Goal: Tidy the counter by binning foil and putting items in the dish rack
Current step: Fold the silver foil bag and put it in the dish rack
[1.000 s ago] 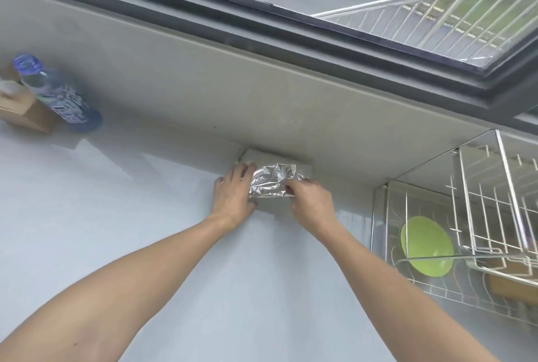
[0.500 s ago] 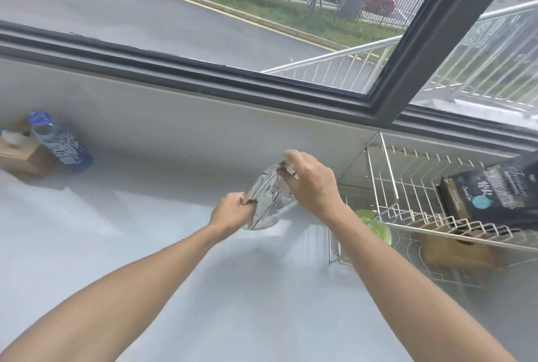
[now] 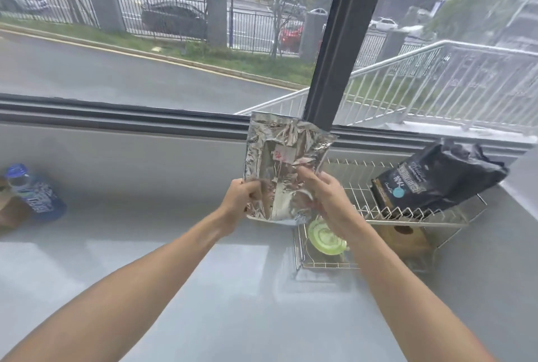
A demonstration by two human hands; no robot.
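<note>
A crinkled silver foil sheet is held upright in the air above the grey counter, in front of the window frame. My left hand pinches its lower left edge. My right hand grips its lower right side. The white wire dish rack stands just right of my hands; its lower tier holds a green plate and a wooden block, its upper tier a black bag.
A blue-capped water bottle leans by a brown box at the counter's far left. A grey ledge and dark window frame run along the back. No bin is in view.
Both hands lifted the foil off the counter by the wall and raised it, now opened out upright. The view tilted up, bringing the rack's upper tier and black bag into sight.
</note>
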